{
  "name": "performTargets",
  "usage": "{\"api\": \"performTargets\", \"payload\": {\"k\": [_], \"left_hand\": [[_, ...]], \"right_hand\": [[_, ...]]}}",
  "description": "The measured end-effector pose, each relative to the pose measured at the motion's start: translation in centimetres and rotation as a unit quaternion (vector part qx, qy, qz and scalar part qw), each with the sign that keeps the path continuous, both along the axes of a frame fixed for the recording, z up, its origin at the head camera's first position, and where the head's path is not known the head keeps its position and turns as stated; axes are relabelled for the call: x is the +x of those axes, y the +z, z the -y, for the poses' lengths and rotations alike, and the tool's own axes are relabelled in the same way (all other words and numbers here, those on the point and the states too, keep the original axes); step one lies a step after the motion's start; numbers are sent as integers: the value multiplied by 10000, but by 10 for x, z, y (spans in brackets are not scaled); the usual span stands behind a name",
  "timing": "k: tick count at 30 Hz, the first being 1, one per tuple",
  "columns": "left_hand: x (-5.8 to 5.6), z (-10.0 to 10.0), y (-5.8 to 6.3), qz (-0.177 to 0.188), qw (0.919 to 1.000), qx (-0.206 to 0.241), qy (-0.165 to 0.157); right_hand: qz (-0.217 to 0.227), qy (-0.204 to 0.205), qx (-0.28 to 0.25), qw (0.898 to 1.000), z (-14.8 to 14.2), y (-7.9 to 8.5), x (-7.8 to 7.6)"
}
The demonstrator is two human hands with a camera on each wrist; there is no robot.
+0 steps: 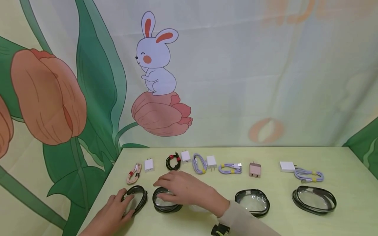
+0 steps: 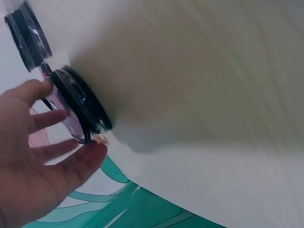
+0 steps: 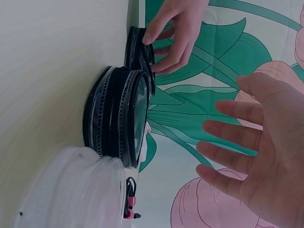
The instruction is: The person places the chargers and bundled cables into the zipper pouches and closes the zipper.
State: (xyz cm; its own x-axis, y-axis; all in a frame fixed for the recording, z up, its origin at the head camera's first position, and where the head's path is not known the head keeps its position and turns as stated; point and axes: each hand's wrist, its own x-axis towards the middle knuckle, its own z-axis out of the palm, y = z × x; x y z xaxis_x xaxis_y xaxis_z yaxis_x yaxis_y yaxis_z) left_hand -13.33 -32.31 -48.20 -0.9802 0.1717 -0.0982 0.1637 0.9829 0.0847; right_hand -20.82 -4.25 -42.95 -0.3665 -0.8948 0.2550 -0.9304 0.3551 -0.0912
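A round clear pouch with a black zip rim (image 1: 141, 204) lies at the table's left, and my left hand (image 1: 110, 209) holds it by its edges, thumb on the near side and fingers on the far side. The left wrist view shows this hand (image 2: 42, 152) spread across the black pouch (image 2: 83, 99). Over a second black-rimmed round pouch (image 1: 166, 208) hovers my right hand (image 1: 184, 186), which hides part of it. Its fingers are straight and apart in the right wrist view, with the hand (image 3: 266, 147) above the pouch (image 3: 109, 114) and holding nothing.
A whitish translucent pouch (image 3: 76, 190) lies beside the second one. Two more black-rimmed pouches, one near my right sleeve (image 1: 267, 209) and one at the far right (image 1: 333, 205), share that row. Behind stand bundled cables (image 1: 199, 164), white chargers (image 1: 149, 165) and a pink charger (image 1: 255, 170).
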Motion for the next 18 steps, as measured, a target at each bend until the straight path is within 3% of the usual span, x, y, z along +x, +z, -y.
{"api": "performTargets", "payload": {"k": [4, 8, 11, 14, 18], "left_hand": [[0, -1, 0, 66, 9997, 6, 217], [2, 1, 3, -80, 9997, -229, 87], [4, 7, 5, -335, 9979, -317, -450], [4, 15, 7, -567, 9898, -101, -1303], [-1, 25, 9, -434, 9765, 203, -2099]], "right_hand": [[46, 9, 112, 9999, 3, 3, 0], [58, 2, 194, 9998, 5, 5, 0], [18, -11, 209, 9998, 6, 6, -1], [-14, -23, 175, 9998, 8, 8, -2], [-39, -37, 142, 9999, 10, 10, -4]]}}
